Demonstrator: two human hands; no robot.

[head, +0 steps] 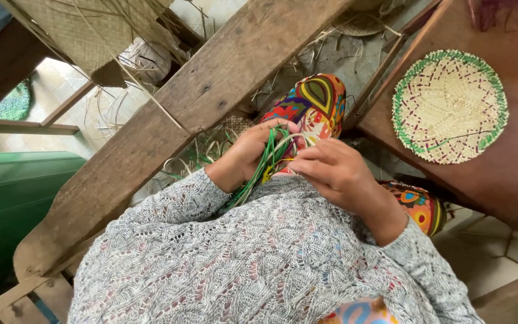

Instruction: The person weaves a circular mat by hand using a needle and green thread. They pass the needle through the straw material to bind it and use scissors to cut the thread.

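My left hand (248,155) grips a bundle of thin green and pale straw strands (266,161) that trail down toward my grey knitted sleeve. My right hand (331,170) sits just to the right of it, fingers curled and pinching the same strands at their upper ends. Both hands are held close over my lap, above brightly patterned cloth (313,103). What the fingers hide of the strands cannot be seen.
A round woven straw mat with a green rim (449,105) lies on a brown wooden surface (511,174) at the right. A thick wooden beam (169,126) crosses diagonally on the left. Loose straw litters the floor; a green bin (7,204) stands at far left.
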